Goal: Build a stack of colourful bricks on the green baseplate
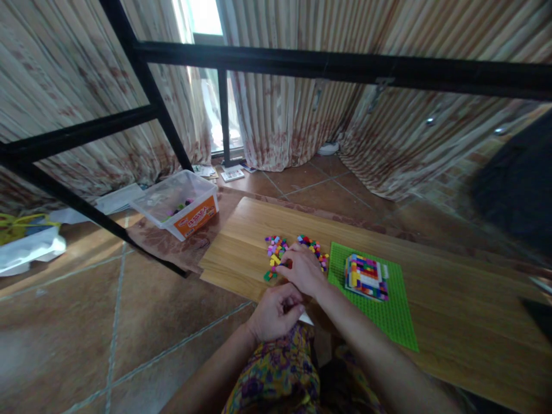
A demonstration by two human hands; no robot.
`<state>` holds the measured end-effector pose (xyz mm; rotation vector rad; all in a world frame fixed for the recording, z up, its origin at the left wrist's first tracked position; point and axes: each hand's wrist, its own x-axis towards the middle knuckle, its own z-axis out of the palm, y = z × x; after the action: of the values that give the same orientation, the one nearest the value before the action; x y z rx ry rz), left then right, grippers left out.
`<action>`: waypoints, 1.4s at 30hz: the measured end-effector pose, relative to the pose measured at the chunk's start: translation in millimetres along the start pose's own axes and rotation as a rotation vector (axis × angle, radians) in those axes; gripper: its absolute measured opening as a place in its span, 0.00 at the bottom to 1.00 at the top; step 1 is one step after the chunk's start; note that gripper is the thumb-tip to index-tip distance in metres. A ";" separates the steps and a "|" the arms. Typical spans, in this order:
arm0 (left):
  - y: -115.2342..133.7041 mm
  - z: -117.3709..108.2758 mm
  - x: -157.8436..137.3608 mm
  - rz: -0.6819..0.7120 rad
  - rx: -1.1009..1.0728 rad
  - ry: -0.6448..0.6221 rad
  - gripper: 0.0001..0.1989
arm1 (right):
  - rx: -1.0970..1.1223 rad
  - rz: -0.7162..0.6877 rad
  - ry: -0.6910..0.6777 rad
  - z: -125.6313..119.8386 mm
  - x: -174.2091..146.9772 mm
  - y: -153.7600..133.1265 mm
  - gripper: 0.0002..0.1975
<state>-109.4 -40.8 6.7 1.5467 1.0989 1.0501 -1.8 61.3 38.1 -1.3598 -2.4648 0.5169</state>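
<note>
A loose pile of small coloured toy bricks (276,247) lies on the wooden table. My right hand (304,269) reaches over this pile, palm down, with its fingers bent among the bricks. A bit of red shows by its thumb and fingertips; whether a brick is gripped is hidden. Closer to my body, my left hand (276,312) is closed at the table's near edge, thumb against curled fingers, and what it holds cannot be made out. A white pointed piece (306,318) shows beside it. To the right, a block of stacked multicoloured bricks (366,278) sits on a green baseplate (397,322).
A clear plastic box (196,198) with an orange label and some bricks inside stands left of the wooden table (241,230). Black metal bars (276,57) cross above. Striped curtains (271,126) hang behind. Booklets (233,174) lie on the tiled floor.
</note>
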 end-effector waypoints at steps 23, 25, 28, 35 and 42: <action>4.1 -2.0 -1.5 0.022 0.043 0.074 0.06 | -0.069 0.030 0.046 6.3 -4.2 -2.5 0.06; 4.4 -1.4 -1.9 0.021 0.036 0.091 0.06 | -0.074 0.028 0.034 9.2 -0.6 -2.7 0.08; 3.1 -0.6 -2.1 0.012 0.033 0.095 0.06 | -0.079 0.029 0.026 12.8 3.4 -1.6 0.07; 3.8 -1.6 -0.5 0.009 0.010 0.079 0.07 | -0.040 0.081 0.121 2.1 -6.0 -9.2 0.07; 2.7 -3.0 0.0 0.008 0.066 0.052 0.08 | 0.455 0.272 0.277 -20.6 -44.1 -5.0 0.05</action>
<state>-111.9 -40.6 10.0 1.5844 1.1745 1.0746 25.6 24.7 55.7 -1.4565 -1.8109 0.8274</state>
